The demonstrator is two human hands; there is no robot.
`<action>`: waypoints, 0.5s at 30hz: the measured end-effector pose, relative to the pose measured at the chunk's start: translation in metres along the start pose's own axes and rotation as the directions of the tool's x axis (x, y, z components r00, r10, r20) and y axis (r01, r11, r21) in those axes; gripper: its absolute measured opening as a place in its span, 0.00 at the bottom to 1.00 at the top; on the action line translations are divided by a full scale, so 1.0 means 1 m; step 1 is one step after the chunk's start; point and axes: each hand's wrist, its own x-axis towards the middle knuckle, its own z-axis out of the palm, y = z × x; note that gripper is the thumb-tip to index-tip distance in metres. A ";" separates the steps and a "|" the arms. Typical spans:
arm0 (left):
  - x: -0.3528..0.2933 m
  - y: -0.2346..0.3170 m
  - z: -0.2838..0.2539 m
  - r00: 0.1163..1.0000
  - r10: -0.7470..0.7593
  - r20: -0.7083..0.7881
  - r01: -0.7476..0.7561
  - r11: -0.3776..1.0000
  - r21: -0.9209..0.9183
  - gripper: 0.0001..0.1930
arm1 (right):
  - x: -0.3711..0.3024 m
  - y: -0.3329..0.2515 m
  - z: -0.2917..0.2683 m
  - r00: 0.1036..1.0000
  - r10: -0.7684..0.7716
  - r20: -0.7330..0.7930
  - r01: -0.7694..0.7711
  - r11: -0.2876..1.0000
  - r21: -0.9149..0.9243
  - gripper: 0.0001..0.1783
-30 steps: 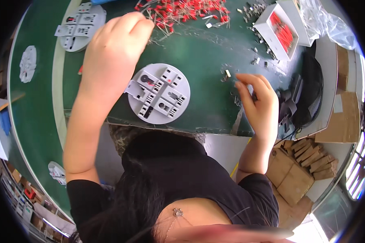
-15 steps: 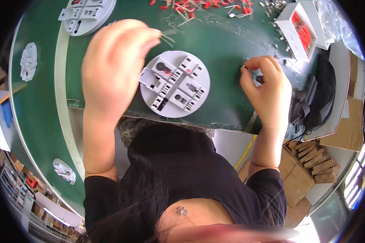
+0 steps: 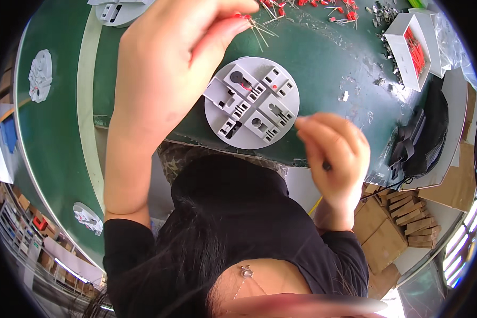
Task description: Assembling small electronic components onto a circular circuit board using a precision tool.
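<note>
On the green bench lies a round light-grey plastic base [image 3: 215, 121] with raised slotted compartments, a black round part [image 3: 237, 77] with red wires set in it at the upper left. My left hand [image 3: 164, 69] is raised above and left of this base. Its thumb and fingers are closed on red LEDs [image 3: 242, 16], whose thin metal leads fan out to the right. Just right of the base's lower edge, my right hand [image 3: 336, 148] is curled with thumb and fingertips together, somewhat blurred. A small dark round thing [image 3: 327, 166] shows inside its curl; what the fingertips pinch is hidden.
Loose red LEDs [image 3: 350, 13] and small metal pieces [image 3: 379, 13] lie scattered along the far side. A white box [image 3: 396, 53] of red parts stands at the far right, beside a black mesh bag [image 3: 426, 138]. More grey bases [image 3: 40, 77] are on the left.
My left hand has moved farther away and right with the LEDs. My right hand has come nearer and toward the base. The whole view has shifted, with the base appearing farther right.
</note>
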 end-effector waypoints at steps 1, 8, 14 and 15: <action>-0.006 -0.004 0.004 1.000 -0.002 0.001 0.002 1.000 0.003 0.08 | -0.004 -0.002 0.002 0.998 -0.043 0.052 0.042 0.999 0.011 0.24; -0.013 -0.002 -0.003 0.921 0.370 -0.117 -0.306 0.878 0.368 0.07 | 0.008 -0.010 0.010 0.989 -0.091 0.117 0.099 0.993 -0.061 0.22; 0.014 -0.008 -0.025 0.868 0.490 0.082 -0.454 0.717 0.528 0.07 | 0.005 -0.006 0.015 0.993 -0.098 0.069 0.103 0.992 -0.072 0.23; 0.021 -0.020 -0.032 0.892 0.451 -0.019 -0.379 0.770 0.513 0.07 | 0.005 -0.007 0.016 0.993 -0.098 0.063 0.102 0.992 -0.070 0.23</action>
